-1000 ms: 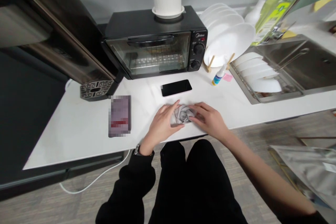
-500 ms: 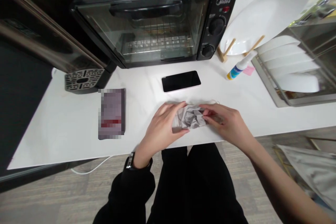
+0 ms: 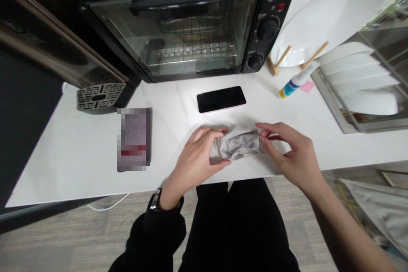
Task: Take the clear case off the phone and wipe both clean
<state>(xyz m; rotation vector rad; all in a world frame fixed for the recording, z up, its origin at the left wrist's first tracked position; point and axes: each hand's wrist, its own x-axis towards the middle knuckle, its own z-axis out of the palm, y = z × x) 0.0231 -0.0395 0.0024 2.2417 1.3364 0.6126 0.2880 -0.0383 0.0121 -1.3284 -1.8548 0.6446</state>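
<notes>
A crumpled light grey cloth (image 3: 240,142) lies in a shallow transparent case (image 3: 215,148) near the counter's front edge. My left hand (image 3: 196,155) grips the left end of the case, with fingers over the far side and thumb along the near side. Between the thumb and fingers of my right hand (image 3: 293,151), the right edge of the cloth is pinched. Part of the case shows under that hand. Just beyond the case lies a phone (image 3: 221,99), its screen dark.
A black toaster oven (image 3: 194,29) stands at the back. To the left are a machine with a drip grate (image 3: 101,97) and a pixelated dark item (image 3: 135,138). A spray bottle (image 3: 296,83), plates (image 3: 338,12) and a dish rack (image 3: 341,112) are on the right.
My right hand has drawn the cloth's edge to the right, so the cloth looks more spread out. My left hand keeps its grip on the case.
</notes>
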